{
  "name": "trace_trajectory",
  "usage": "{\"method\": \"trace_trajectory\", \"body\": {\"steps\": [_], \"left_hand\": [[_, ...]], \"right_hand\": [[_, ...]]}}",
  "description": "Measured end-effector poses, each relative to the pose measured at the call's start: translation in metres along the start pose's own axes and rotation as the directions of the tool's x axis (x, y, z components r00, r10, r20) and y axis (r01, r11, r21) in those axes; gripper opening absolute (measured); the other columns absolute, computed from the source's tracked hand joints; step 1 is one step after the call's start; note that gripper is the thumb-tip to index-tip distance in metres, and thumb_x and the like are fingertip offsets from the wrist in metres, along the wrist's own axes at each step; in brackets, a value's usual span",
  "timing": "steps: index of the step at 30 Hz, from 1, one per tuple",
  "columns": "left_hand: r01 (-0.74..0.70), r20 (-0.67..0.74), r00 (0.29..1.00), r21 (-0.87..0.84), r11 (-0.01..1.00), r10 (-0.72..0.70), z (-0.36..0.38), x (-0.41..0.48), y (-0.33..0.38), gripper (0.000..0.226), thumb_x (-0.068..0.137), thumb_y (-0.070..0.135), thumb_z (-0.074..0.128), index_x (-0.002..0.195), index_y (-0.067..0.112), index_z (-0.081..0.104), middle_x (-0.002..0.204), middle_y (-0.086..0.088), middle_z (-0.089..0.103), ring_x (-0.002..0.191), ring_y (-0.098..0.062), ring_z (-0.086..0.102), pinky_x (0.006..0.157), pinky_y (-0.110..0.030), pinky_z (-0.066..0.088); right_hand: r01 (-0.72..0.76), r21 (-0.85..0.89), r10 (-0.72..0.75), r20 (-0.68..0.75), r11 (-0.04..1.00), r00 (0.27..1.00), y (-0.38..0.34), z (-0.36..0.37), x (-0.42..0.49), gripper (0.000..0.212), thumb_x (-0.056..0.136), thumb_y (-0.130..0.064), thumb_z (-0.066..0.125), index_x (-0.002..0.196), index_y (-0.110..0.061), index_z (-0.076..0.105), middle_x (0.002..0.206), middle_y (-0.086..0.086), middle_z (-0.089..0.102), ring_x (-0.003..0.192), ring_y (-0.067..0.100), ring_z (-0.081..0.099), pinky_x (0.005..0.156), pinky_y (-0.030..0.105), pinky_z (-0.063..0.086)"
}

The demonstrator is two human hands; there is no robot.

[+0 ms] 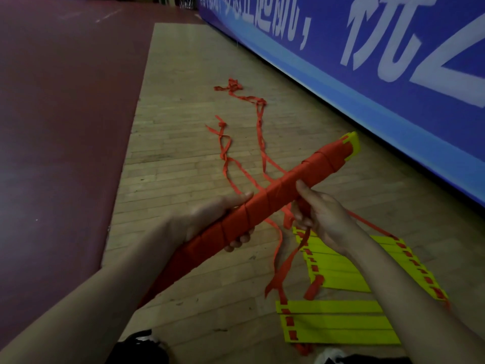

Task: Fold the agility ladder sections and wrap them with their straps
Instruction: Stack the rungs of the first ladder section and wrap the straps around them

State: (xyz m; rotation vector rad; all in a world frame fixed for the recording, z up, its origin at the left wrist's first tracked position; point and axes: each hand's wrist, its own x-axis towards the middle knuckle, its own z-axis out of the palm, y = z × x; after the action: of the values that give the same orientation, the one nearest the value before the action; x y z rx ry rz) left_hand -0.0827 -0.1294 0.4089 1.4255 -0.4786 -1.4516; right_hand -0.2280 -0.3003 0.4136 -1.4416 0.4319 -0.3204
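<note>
Head view: left grip [210, 219] closed round the lower half of a long bundle [273, 198], fingers curled beneath, thumb laid flat along the top. Right grip [322, 214] further up the same bundle, thumb tip against its near side, fingers curled round a red strap [284, 264] just below it.

Bundle held off the floor [183, 153] between both grips and tilted: low end beside the left forearm, high end up and to the right. Wound in red strap, turn beside turn, along nearly its whole length. Yellow rung ends [353, 145] bare at the high end only.

Strap below the right grip hanging slack in loose strands down to the floor, one strand reaching the left corner of the near stack [336, 321] of flat yellow rungs. Second stack [341, 261] of the same rungs just beyond the first, fanned out, partly hidden by the right forearm. Red strap threaded through slots along the edges of both stacks.

Trailing straps [261, 132] beyond the bundle, two tangled strands lying across the floor away from the person, knotted in places.

Floor of pale wooden boards. Dark red mat [65, 127] along its left edge. Blue banner [393, 74] with large white characters along its right edge, near the bundle's high end. Black shoe [141, 345] at the bottom edge, between the forearms.
</note>
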Motion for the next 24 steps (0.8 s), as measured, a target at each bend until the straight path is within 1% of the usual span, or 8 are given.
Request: {"method": "trace_trajectory", "body": {"steps": [3, 5, 8, 12, 14, 16, 20, 24], "left_hand": [[0.052, 0.017, 0.998, 0.095, 0.994, -0.053, 0.009, -0.006, 0.006, 0.057, 0.081, 0.061, 0.047, 0.084, 0.005, 0.056, 0.065, -0.007, 0.056, 0.056, -0.018, 0.057, 0.052, -0.025, 0.047], [0.045, -0.069, 0.997, 0.157, 0.987, -0.034, 0.012, -0.005, 0.009, 0.06, 0.076, 0.063, 0.049, 0.088, 0.005, 0.056, 0.067, -0.007, 0.056, 0.055, -0.017, 0.054, 0.053, -0.026, 0.044], [0.0, -0.229, 0.971, 0.267, 0.964, 0.064, 0.019, -0.006, 0.009, 0.057, 0.081, 0.062, 0.052, 0.096, 0.007, 0.059, 0.072, -0.007, 0.056, 0.055, -0.015, 0.053, 0.054, -0.027, 0.042], [0.002, -0.39, 0.9, 0.453, 0.891, 0.196, 0.029, 0.001, 0.005, 0.061, 0.083, 0.062, 0.055, 0.102, 0.006, 0.066, 0.081, -0.006, 0.061, 0.064, -0.012, 0.055, 0.059, -0.023, 0.045], [-0.011, -0.426, 0.859, 0.538, 0.843, 0.284, 0.031, 0.007, 0.002, 0.046, 0.085, 0.06, 0.055, 0.089, 0.015, 0.064, 0.078, 0.001, 0.062, 0.064, -0.006, 0.054, 0.056, -0.015, 0.043], [-0.016, -0.421, 0.839, 0.612, 0.791, 0.344, 0.034, 0.005, 0.004, 0.038, 0.086, 0.059, 0.056, 0.078, 0.022, 0.059, 0.072, 0.007, 0.059, 0.061, -0.002, 0.053, 0.05, -0.011, 0.041], [0.052, -0.42, 0.787, 0.774, 0.631, 0.451, 0.033, 0.009, 0.0, 0.054, 0.078, 0.071, 0.055, 0.092, 0.02, 0.062, 0.085, -0.002, 0.066, 0.075, -0.016, 0.062, 0.069, -0.031, 0.049], [0.09, -0.397, 0.701, 0.874, 0.478, 0.593, 0.037, 0.008, -0.004, 0.056, 0.071, 0.076, 0.057, 0.093, 0.024, 0.056, 0.085, 0.0, 0.066, 0.081, -0.022, 0.062, 0.072, -0.038, 0.052]], "right_hand": [[-0.029, -0.073, 0.026, -0.042, 0.997, 0.999, 0.005, 0.0, 0.002, 0.04, 0.098, -0.038, 0.043, 0.076, -0.009, 0.059, 0.047, 0.003, 0.048, 0.036, 0.01, 0.03, 0.041, 0.022, 0.029], [-0.035, -0.111, 0.029, -0.058, 0.993, 0.998, 0.007, 0.0, 0.002, 0.042, 0.1, -0.037, 0.04, 0.077, -0.009, 0.061, 0.044, 0.001, 0.047, 0.035, 0.01, 0.03, 0.039, 0.021, 0.03], [-0.025, -0.15, 0.013, -0.083, 0.988, 0.996, 0.01, 0.0, 0.003, 0.04, 0.103, -0.029, 0.037, 0.082, -0.008, 0.063, 0.043, 0.001, 0.048, 0.033, 0.007, 0.03, 0.038, 0.018, 0.028], [-0.039, -0.256, 0.009, -0.12, 0.966, 0.993, 0.011, 0.002, 0.003, 0.037, 0.101, -0.013, 0.035, 0.076, -0.008, 0.061, 0.053, 0.008, 0.051, 0.035, 0.008, 0.032, 0.041, 0.022, 0.029], [-0.077, -0.151, 0.056, -0.141, 0.985, 0.988, 0.009, 0.004, 0.003, 0.03, 0.096, -0.009, 0.034, 0.074, -0.007, 0.054, 0.055, 0.009, 0.05, 0.036, 0.009, 0.032, 0.041, 0.023, 0.03], [-0.11, -0.019, 0.107, -0.114, 0.994, 0.988, 0.006, 0.004, 0.005, 0.022, 0.095, -0.015, 0.034, 0.081, -0.007, 0.05, 0.056, 0.009, 0.048, 0.036, 0.011, 0.031, 0.041, 0.024, 0.03], [-0.118, -0.073, 0.106, -0.156, 0.99, 0.982, 0.01, 0.003, 0.008, 0.036, 0.094, -0.044, 0.05, 0.077, -0.014, 0.057, 0.052, 0.005, 0.049, 0.037, 0.01, 0.031, 0.041, 0.022, 0.029], [-0.164, 0.06, 0.172, -0.153, 0.985, 0.973, 0.011, 0.006, 0.006, 0.033, 0.091, -0.048, 0.055, 0.076, -0.018, 0.059, 0.048, -0.001, 0.046, 0.038, 0.008, 0.028, 0.04, 0.021, 0.025]]}}
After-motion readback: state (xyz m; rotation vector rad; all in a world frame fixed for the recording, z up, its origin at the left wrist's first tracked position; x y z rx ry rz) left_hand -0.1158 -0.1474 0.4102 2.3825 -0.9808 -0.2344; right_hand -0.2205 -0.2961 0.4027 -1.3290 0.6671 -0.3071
